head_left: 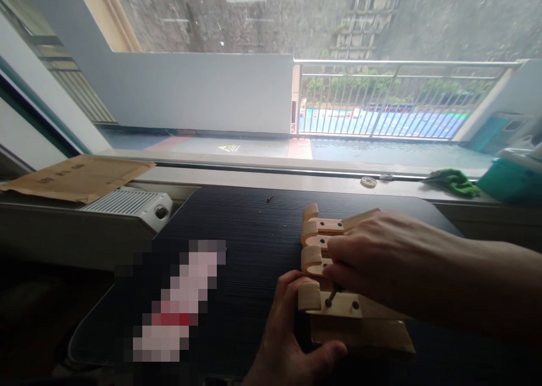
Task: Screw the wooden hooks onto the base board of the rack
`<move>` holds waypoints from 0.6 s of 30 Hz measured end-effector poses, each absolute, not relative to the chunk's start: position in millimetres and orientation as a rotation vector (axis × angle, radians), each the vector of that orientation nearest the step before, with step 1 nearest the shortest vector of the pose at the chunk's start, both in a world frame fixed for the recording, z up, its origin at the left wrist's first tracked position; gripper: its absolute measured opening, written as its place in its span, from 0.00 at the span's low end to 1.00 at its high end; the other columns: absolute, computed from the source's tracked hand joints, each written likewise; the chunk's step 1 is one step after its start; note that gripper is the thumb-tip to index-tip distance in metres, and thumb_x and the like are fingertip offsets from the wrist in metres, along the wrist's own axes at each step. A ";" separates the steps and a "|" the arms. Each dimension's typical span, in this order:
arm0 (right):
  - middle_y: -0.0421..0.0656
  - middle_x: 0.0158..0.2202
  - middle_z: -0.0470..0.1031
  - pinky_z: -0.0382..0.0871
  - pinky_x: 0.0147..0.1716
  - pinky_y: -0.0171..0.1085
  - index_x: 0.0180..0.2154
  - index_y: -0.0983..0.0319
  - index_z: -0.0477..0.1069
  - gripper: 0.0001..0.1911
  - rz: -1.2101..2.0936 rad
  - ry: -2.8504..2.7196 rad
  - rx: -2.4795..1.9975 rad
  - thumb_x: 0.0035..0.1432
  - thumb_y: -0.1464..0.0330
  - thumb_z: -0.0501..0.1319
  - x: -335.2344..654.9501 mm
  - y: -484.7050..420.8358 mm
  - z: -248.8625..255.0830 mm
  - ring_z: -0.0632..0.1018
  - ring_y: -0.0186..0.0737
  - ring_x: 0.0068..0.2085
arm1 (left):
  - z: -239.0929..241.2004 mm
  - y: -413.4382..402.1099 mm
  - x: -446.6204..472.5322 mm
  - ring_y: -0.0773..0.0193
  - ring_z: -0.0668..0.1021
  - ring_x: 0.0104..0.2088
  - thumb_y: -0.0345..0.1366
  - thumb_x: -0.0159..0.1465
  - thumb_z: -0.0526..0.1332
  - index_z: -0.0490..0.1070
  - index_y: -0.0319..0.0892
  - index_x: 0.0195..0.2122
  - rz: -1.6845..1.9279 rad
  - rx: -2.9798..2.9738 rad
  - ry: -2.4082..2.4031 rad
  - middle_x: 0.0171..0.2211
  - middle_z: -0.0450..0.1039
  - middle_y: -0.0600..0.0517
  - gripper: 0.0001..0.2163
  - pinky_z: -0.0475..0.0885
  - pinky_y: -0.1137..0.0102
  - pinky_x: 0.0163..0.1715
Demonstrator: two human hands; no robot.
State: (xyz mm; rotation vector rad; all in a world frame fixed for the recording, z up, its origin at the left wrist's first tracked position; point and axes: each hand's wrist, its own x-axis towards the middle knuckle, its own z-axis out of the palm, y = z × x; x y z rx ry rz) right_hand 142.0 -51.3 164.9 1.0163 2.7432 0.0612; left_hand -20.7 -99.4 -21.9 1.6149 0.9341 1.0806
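Note:
A pale wooden piece [334,307] with several rounded, upturned ends and dark round holes lies on the black table. My left hand [292,329] wraps round its near left corner, thumb in front and fingers behind the upturned end. Over the wood, my right hand [359,250] is closed, fingers curled down. A thin metal shaft [331,297] comes out below the right fingers and meets the left hole of the nearest wooden strip. Its upper part is hidden in the hand, so its kind cannot be made out. A wooden block [359,335] shows under the near strip.
A small screw-like metal piece [270,198] lies near the far edge of the black table [237,222]. At left is a blurred-out pink and white item [182,301]. A brown envelope [80,177] rests on a radiator [131,205]. The sill holds a tape roll [368,181] and green cloth [455,181].

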 end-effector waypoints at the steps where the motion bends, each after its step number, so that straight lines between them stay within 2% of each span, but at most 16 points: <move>1: 0.39 0.25 0.73 0.57 0.22 0.32 0.27 0.61 0.72 0.08 0.034 2.760 1.032 0.57 0.74 0.57 142.5 -50.3 164.4 0.71 0.31 0.23 | -20.6 -99.6 -20.4 0.49 0.66 0.57 0.43 0.53 0.69 0.59 0.51 0.55 1.080 1.609 0.937 0.57 0.55 0.49 0.29 0.65 0.57 0.54; 5: 0.40 0.28 0.74 0.58 0.24 0.31 0.31 0.59 0.73 0.08 -0.083 2.854 1.033 0.59 0.69 0.56 146.4 -50.4 168.4 0.71 0.32 0.25 | -16.5 -100.8 -20.0 0.50 0.67 0.56 0.42 0.53 0.69 0.59 0.52 0.55 1.056 1.587 0.956 0.57 0.57 0.51 0.29 0.65 0.58 0.55; 8: 0.39 0.32 0.74 0.62 0.29 0.32 0.32 0.57 0.72 0.05 -0.172 2.945 0.876 0.58 0.68 0.58 147.3 -52.8 171.7 0.72 0.34 0.30 | -16.8 -100.2 -20.5 0.50 0.66 0.56 0.41 0.51 0.71 0.61 0.52 0.53 1.047 1.634 1.034 0.56 0.59 0.51 0.29 0.64 0.59 0.55; 11: 0.40 0.34 0.74 0.64 0.34 0.34 0.33 0.57 0.72 0.04 -0.202 3.007 0.760 0.57 0.66 0.58 145.9 -54.0 169.8 0.73 0.37 0.35 | -20.4 -98.7 -21.1 0.51 0.68 0.55 0.38 0.50 0.72 0.59 0.53 0.55 1.047 1.685 1.051 0.55 0.60 0.51 0.33 0.64 0.60 0.55; 15: 0.41 0.33 0.74 0.64 0.34 0.35 0.34 0.58 0.72 0.05 -0.141 2.976 0.834 0.56 0.70 0.58 146.3 -53.8 164.5 0.73 0.37 0.33 | -25.5 -98.6 -21.9 0.48 0.65 0.57 0.41 0.51 0.71 0.57 0.52 0.55 1.069 1.691 0.991 0.58 0.55 0.49 0.33 0.64 0.58 0.55; 18: 0.41 0.29 0.73 0.63 0.32 0.34 0.32 0.60 0.72 0.07 -0.107 2.850 0.990 0.57 0.74 0.56 147.6 -51.4 162.2 0.73 0.35 0.30 | -26.7 -99.1 -22.1 0.47 0.65 0.58 0.45 0.53 0.68 0.58 0.50 0.55 1.048 1.638 0.975 0.58 0.54 0.47 0.31 0.64 0.56 0.55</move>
